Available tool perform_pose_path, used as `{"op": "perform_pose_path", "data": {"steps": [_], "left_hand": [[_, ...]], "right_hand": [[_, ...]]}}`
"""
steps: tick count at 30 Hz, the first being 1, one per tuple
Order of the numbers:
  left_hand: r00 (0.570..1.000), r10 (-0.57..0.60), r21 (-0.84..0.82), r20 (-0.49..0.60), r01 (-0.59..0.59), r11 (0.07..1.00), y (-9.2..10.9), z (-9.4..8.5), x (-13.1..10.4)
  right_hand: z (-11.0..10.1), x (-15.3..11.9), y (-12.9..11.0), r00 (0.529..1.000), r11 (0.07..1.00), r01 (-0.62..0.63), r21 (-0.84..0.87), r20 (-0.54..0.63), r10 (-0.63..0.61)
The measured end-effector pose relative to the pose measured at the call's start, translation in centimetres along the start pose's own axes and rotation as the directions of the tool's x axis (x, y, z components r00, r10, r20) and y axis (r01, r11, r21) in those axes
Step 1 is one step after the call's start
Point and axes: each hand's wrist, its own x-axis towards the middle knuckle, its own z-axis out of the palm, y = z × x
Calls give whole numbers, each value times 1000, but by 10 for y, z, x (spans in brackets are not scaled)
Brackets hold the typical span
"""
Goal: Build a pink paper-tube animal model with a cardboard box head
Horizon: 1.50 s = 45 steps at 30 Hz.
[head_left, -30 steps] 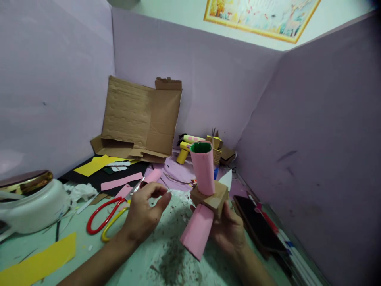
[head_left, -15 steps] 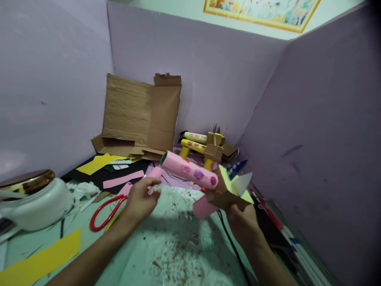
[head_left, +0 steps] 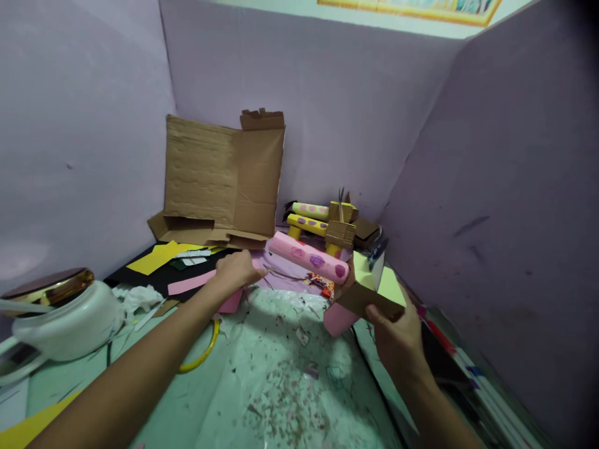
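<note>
The right hand [head_left: 400, 330] holds a small cardboard box [head_left: 362, 298] up at the right of the worktop, its thumb pressed to the near face and its other fingers closed around the far right side, mostly hidden. The box has a pale yellow top [head_left: 393, 288], from which a pale pointed piece [head_left: 377, 269] stands up. A pink tube [head_left: 306, 255] with purple and pink spots reaches out from the box toward the left, and a plain pink tube [head_left: 339, 319] sticks out below it, above the table [head_left: 266, 355]. The left hand [head_left: 236, 269] is well apart, stretched forward over a pink piece [head_left: 231, 304] beside a pink strip [head_left: 189, 284]. Its thumb points right, apart from the knuckles; the remaining fingers are bent out of sight, so whether they pinch anything cannot be told. Under the left forearm shows a yellow loop handle [head_left: 208, 354]. Behind the spotted tube lie two yellow spotted tubes with dark fringed ends, the nearer one [head_left: 306, 224] joined to a corrugated box [head_left: 340, 234]. An opened carton [head_left: 224, 174] leans against the back wall.
</note>
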Motion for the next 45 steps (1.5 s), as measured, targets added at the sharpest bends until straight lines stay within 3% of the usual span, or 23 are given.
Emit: {"op": "perform_pose_path", "data": {"steps": [5,10,13,16,18,23,28,36,45], "left_hand": [[992,-57,-9,108,58,998,8,6,13],[988,131,-244,-78,-146,959,5,0,-22],[968,216,-464,-130,-252,849,2,1,-59],[977,204,-764,-65,-180,620,-2,11,-88],[979,203,-820,-22,-134,557,-6,19,-98],[981,189,-788,35,-89,609,-15,36,-101],[984,165,-721,64,-69,690,-19,42,-102],[984,171,-660,41,-102,744,-19,46,-110],[988,145,-605,53,-83,792,-29,45,-97]], "right_hand": [[1,0,1,1000,1000,11,-8,-15,-11],[3,1,-8,999,1000,24,20,-32,-23],[2,-2,-13,999,999,29,29,-39,-28],[4,-7,-16,999,999,32,-6,-22,-33],[7,-11,-18,999,999,23,-29,26,-22],[16,-16,-20,987,991,-30,-133,155,50],[16,-11,-20,927,962,-116,-247,320,194],[7,-10,-19,914,971,-99,-220,366,176],[7,-8,-21,920,973,-126,-194,345,188]]}}
